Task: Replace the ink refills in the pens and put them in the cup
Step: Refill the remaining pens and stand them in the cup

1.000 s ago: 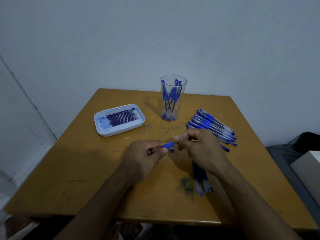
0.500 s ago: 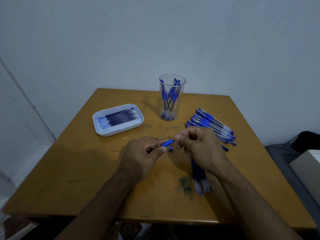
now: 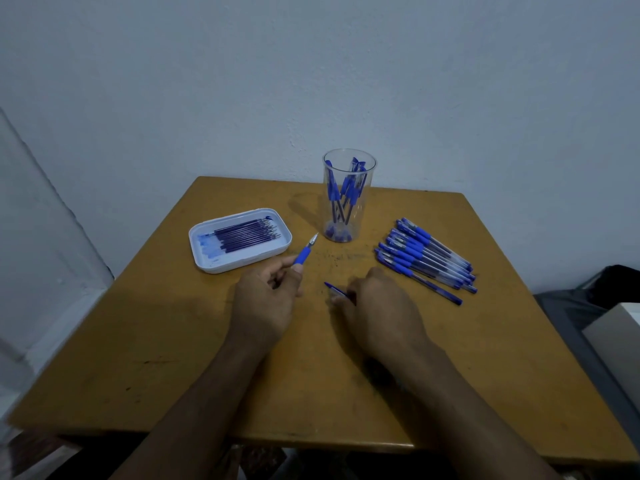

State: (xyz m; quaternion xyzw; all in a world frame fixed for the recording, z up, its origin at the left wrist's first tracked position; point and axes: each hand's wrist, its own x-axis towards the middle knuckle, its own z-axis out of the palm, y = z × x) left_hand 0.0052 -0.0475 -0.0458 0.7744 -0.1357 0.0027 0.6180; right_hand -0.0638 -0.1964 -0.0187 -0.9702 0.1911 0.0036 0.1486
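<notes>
My left hand point(image 3: 266, 299) grips the front part of a pen point(image 3: 304, 252) by its blue grip, with the metal tip pointing up and away towards the tray. My right hand point(image 3: 377, 306) rests low on the wooden table point(image 3: 166, 341), fingers closed on a second blue and clear pen piece point(image 3: 334, 289) that is mostly hidden by the fingers. A clear cup point(image 3: 349, 168) with several blue pens stands at the back centre. The white tray point(image 3: 207, 263) at the back left holds several dark refills point(image 3: 242, 233). A pile of blue pens point(image 3: 426, 258) lies to the right.
The table stands against a pale wall. Off its right edge sit a dark bag point(image 3: 616, 282) and a pale box point(image 3: 616, 334). My right forearm covers part of the table's near middle.
My hands were together at the centre on one pen. They have pulled apart: the left now carries the tip part up and left, and the right has dropped to the table with the other piece.
</notes>
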